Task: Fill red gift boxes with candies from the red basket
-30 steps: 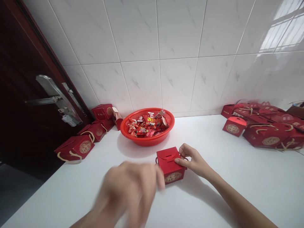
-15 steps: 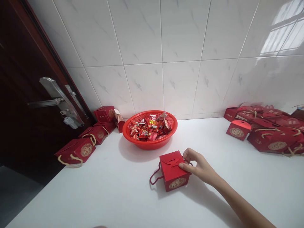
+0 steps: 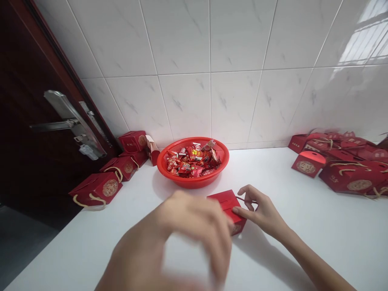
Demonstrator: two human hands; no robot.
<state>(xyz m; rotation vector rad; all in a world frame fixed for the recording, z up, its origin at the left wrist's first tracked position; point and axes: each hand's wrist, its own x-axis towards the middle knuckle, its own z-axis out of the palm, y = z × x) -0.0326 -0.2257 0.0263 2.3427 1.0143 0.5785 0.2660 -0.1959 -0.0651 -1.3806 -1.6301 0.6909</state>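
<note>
A small red box (image 3: 223,199) with a slotted lid stands on the white table, partly hidden behind my left hand. My right hand (image 3: 257,206) is at its right side, thumb on the lid's edge, fingers curled round the dark red cord handle. My left hand (image 3: 182,238), blurred, hangs in front of the box, nearer the camera, with its fingers curved and apart and nothing visible between them. Beyond the box, a red plastic basket (image 3: 194,182) holds many wrapped candies (image 3: 195,159).
Several red boxes with rope handles (image 3: 98,188) stand at the left beside a dark door (image 3: 27,81). More red boxes, some flattened (image 3: 348,178), lie piled at the right. A white tiled wall (image 3: 184,44) runs behind the table.
My left hand has come in from the bottom edge to the front of the box. My right hand stays at the box's right side. The view has shifted slightly.
</note>
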